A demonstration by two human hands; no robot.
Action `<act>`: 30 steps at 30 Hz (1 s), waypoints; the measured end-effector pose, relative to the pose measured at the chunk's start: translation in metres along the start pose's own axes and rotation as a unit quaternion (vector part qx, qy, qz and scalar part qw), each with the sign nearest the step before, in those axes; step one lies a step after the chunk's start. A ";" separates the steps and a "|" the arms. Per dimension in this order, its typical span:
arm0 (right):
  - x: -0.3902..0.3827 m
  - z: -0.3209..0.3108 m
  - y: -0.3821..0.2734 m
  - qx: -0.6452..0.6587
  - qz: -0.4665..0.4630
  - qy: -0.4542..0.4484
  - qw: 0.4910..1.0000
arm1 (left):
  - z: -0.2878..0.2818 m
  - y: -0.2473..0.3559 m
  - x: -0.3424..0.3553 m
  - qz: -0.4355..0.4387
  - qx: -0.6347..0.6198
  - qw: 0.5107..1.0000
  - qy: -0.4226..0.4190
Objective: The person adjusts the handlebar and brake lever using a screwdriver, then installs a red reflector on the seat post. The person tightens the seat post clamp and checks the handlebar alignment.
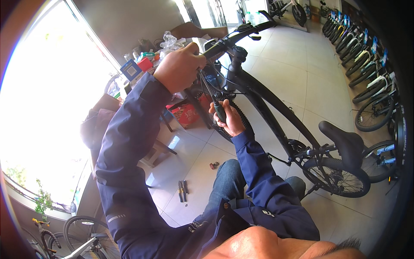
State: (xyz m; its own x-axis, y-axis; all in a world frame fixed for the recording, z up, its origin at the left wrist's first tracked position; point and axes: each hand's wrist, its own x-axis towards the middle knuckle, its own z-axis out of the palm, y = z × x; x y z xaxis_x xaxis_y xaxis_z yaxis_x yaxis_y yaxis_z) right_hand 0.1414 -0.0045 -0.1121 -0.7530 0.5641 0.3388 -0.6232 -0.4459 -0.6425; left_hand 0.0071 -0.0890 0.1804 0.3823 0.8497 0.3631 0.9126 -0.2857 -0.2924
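A black bicycle (263, 105) stands in front of me, its handlebar (246, 33) at the top and its saddle (343, 140) at the right. My left hand (181, 67) is closed around the near end of the handlebar, hiding the grip. Below it, my right hand (228, 118) grips a screwdriver (220, 112) by its dark handle. The thin shaft points up toward the handlebar by my left hand. Where the tip rests I cannot tell. Black cables (230, 81) loop beside it, in front of the head tube.
Several slim dark tools (183, 191) and a small reddish part (214, 165) lie on the tiled floor. A cluttered table (189, 43) with boxes and plastic bags stands behind the handlebar, a red bag (184, 114) beneath. Bicycles line the right wall (366, 73); others stand lower left (82, 239).
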 end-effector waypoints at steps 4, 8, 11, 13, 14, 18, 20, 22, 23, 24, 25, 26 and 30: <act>0.003 -0.002 0.003 -0.121 -0.059 0.024 0.991 | -0.004 0.002 -0.001 -0.010 -0.002 1.000 -0.014; 0.002 -0.004 0.001 -0.031 0.042 0.053 0.997 | -0.005 0.004 -0.001 -0.028 -0.002 0.999 -0.019; -0.001 -0.001 0.001 -0.083 -0.063 0.021 0.994 | -0.003 0.003 0.000 0.013 0.007 0.999 0.041; -0.001 0.002 0.001 -0.113 -0.074 0.048 0.990 | -0.002 0.002 -0.001 0.021 0.007 0.999 0.045; 0.000 0.002 0.001 -0.124 -0.068 0.032 0.989 | -0.002 0.002 -0.001 0.025 0.006 0.999 0.046; 0.002 -0.002 0.001 -0.057 0.004 -0.008 0.998 | -0.001 0.001 -0.002 0.017 0.003 0.999 0.042; 0.002 -0.004 0.003 -0.049 -0.046 -0.006 0.998 | -0.001 0.000 -0.001 0.021 0.002 0.999 0.047; 0.004 -0.005 0.005 -0.102 -0.076 0.015 0.992 | 0.000 0.000 -0.001 0.022 0.004 0.999 0.044; 0.004 -0.005 0.005 -0.137 -0.072 0.003 0.988 | 0.000 0.000 -0.001 0.023 0.004 0.999 0.043; 0.004 -0.005 0.006 -0.097 -0.052 0.007 0.994 | 0.000 0.000 -0.001 0.023 0.004 0.999 0.043; 0.004 -0.005 0.005 -0.068 -0.011 -0.008 0.998 | 0.000 0.000 -0.001 0.023 0.004 0.999 0.042; 0.004 -0.004 0.006 -0.049 0.014 0.030 0.998 | -0.001 -0.001 -0.001 0.025 0.004 0.999 0.043; 0.002 -0.001 0.003 -0.087 -0.080 0.029 0.993 | -0.001 -0.001 -0.001 0.021 0.003 0.999 0.039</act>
State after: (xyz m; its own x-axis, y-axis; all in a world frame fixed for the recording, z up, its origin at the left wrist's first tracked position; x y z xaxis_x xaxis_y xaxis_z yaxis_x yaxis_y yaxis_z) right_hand 0.1382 -0.0039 -0.1138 -0.6312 0.6594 0.4084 -0.6832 -0.2235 -0.6952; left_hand 0.0059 -0.0902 0.1808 0.4309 0.8001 0.4173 0.8946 -0.3179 -0.3142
